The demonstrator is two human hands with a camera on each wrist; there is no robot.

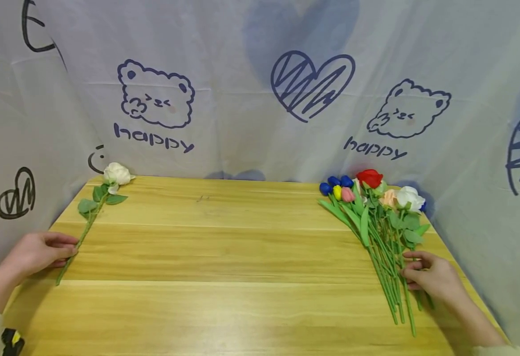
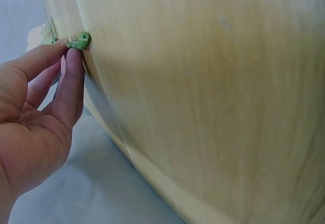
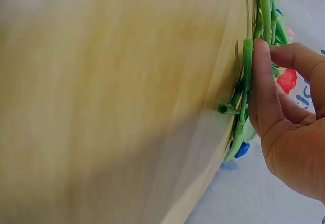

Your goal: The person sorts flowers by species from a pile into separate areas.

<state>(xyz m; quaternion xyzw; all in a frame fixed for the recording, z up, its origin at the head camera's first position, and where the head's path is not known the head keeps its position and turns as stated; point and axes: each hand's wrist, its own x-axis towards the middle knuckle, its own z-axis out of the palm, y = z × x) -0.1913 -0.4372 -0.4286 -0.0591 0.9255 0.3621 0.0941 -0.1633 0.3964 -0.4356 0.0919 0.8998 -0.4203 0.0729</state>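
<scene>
At the left of the table, my left hand (image 1: pixel 41 253) pinches the lower stem of a white artificial rose (image 1: pixel 117 174) between thumb and fingers. Its bloom points to the far edge, and the cut stem end (image 2: pixel 84 40) sticks out past the fingertips in the left wrist view. On the right side lies a bunch of artificial flowers, with a red rose (image 1: pixel 369 178), a white rose (image 1: pixel 410 198), a peach bloom (image 1: pixel 389 198) and blue, yellow and pink tulips. My right hand (image 1: pixel 433 274) pinches a green stem (image 3: pixel 263 5) among the bunch's lower stems; its bloom cannot be singled out.
The wooden table (image 1: pixel 224 252) is walled by pale cloth (image 1: pixel 233 133) with printed hearts and bears behind and at both sides. A black and yellow object (image 1: pixel 13 341) shows at the near left corner.
</scene>
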